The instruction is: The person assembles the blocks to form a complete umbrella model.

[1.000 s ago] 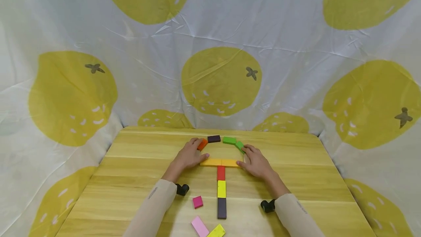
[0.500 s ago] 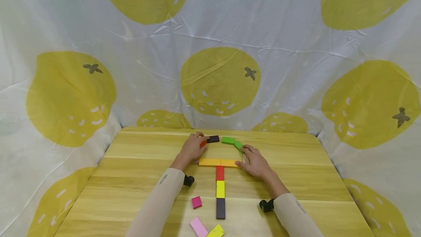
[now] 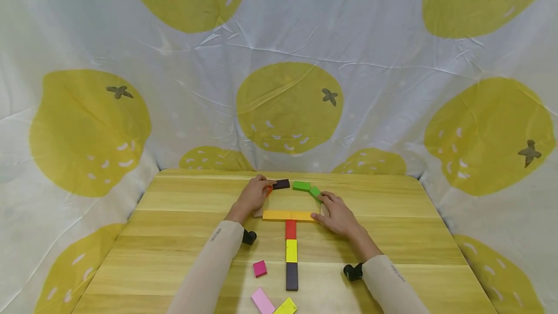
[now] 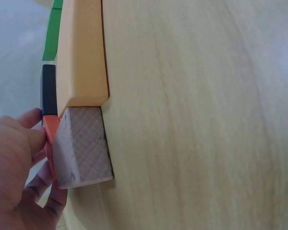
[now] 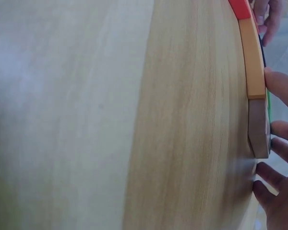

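My left hand bends at the far left of an arch of blocks. Its thumb and fingers pinch an orange block, mostly covered in the head view, while a fingertip touches the dark block. A pale, cross-hatched wooden block stands beside this hand. My right hand rests at the arch's right side with fingers spread. Its fingertips touch the slanted green block, and the thumb lies at the right yellow-orange block. Near its fingers is a brownish block.
Another green block lies at the back. Below the yellow-orange bar, a red block, a yellow block and a dark block form a column. Loose pink, magenta and yellow blocks lie nearer on the wooden table.
My left hand has shifted forward along the orange block, its thumb leaving the bar and a fingertip reaching the dark block. The pale block at left has come into view. My right hand stays put.
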`<state>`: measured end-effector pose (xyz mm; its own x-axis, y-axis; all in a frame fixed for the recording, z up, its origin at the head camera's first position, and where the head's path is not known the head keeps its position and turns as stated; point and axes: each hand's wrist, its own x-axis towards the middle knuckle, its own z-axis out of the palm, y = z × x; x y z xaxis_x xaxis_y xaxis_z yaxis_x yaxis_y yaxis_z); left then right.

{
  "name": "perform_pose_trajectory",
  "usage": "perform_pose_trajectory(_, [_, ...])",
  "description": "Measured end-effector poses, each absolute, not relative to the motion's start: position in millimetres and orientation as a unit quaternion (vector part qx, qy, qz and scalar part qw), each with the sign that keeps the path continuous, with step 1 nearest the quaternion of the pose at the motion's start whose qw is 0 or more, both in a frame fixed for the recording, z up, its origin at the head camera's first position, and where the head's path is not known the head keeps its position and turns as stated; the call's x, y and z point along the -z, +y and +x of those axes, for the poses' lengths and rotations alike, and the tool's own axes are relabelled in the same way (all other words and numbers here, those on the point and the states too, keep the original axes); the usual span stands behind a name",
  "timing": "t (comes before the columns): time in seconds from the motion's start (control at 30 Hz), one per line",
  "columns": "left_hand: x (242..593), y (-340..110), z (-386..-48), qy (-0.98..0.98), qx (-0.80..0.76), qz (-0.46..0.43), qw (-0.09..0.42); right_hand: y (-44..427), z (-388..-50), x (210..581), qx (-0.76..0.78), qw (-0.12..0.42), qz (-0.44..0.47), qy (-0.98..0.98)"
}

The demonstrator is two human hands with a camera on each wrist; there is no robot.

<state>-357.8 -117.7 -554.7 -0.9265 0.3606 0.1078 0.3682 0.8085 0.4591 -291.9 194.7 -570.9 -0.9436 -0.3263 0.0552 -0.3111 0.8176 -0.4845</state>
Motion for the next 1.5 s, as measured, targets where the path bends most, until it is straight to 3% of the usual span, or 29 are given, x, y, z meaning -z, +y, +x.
perform_pose_trajectory(1.5, [553.8, -110.9, -360.3, -0.948, 0.223, -0.224, -0.023, 192.7, -287.0, 564.5, 0.261, 0.017, -0.167, 0.951])
